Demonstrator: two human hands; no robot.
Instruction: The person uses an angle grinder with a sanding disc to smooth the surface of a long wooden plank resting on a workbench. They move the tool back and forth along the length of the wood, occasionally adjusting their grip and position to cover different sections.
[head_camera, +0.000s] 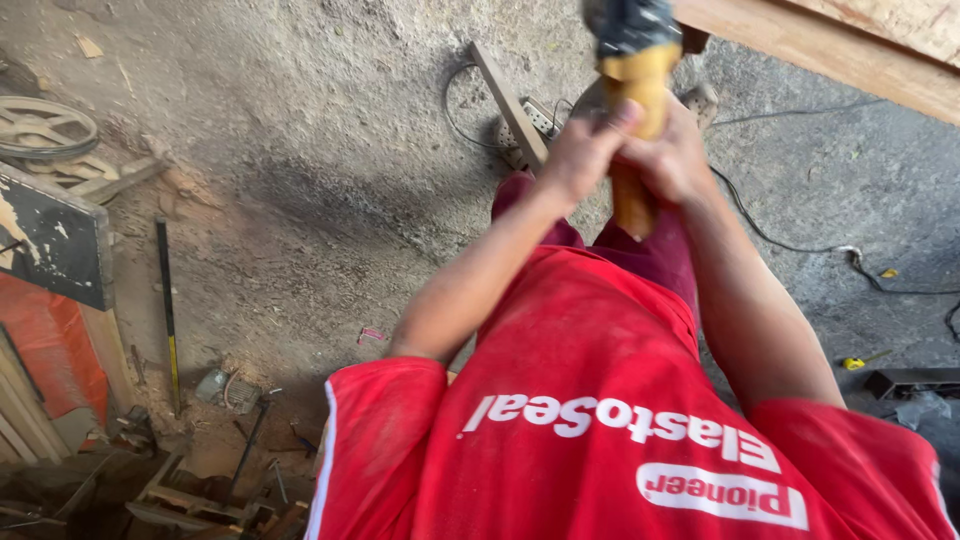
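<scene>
Both hands were wrapped tight around one power tool (636, 95), a yellow-bodied machine with a black head at the top of the frame. In the picture the left hand (583, 152) sat on the left and the right hand (672, 160) on the right, fingers closed over the yellow handle and touching each other, so neither palm showed any gap. The tool stood out in front of the body, above the dark red trousers (650, 250) and the red shirt (590, 420), with its working end cut off by the frame's edge; what sort of bit or disc it carried could not be told.

Just beside the tool's head ran a long wooden plank (850, 60), crossing the upper right corner. Below the hands, on the concrete floor (300, 150), lay a white power strip (535, 125) beside a thin wooden strip (508, 100), and a black cable (790, 245) trailed away to the right.

The likeliest trouble, as I judged it, was that cable: it lay near the feet and could snag or pull the tool off line. With both hands crowded on one grip, a kick from the tool would also be hard to check. Farther off stood a metal wheel (45, 125), a long black bar (167, 310) and a heap of scrap at lower left.
</scene>
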